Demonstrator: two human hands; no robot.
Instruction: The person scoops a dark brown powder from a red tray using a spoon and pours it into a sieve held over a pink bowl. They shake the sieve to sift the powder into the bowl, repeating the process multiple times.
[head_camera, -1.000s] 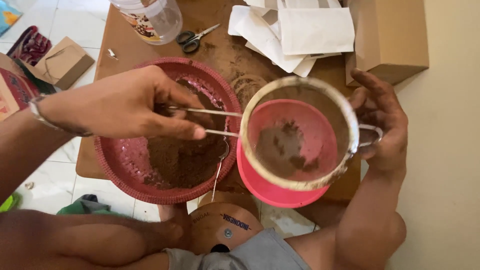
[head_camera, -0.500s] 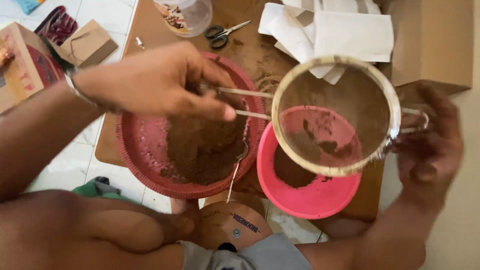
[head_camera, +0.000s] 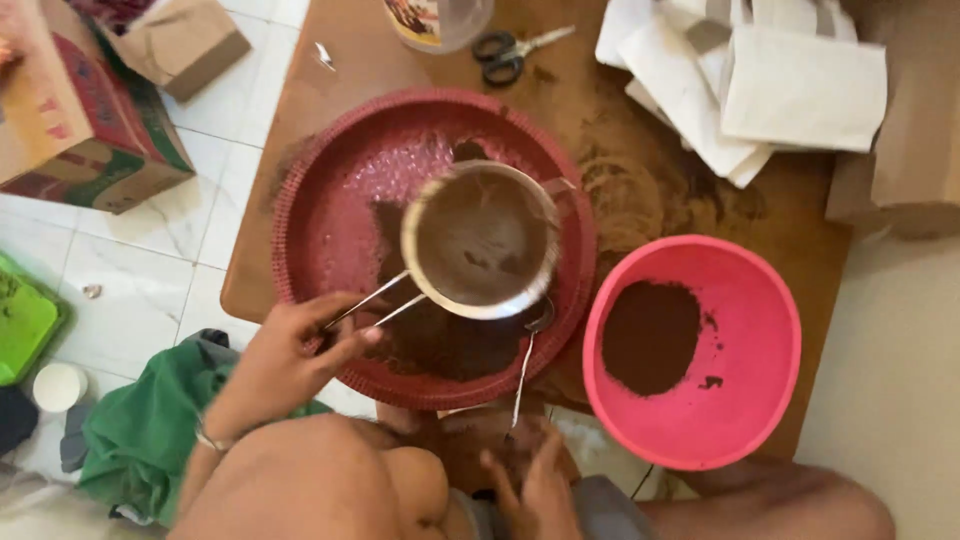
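Sieve (head_camera: 482, 240) held over red tray (head_camera: 340, 220); handle runs down-left into closed left hand (head_camera: 290, 360); right hand (head_camera: 530, 480) loosely open at spoon handle (head_camera: 522, 375).

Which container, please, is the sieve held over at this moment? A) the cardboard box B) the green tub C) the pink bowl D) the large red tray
D: the left hand holds the sieve by its wire handle above the red tray, while the pink bowl sits apart to the right.

Sieve (head_camera: 480, 240) over red tray (head_camera: 330, 200) (left-held)
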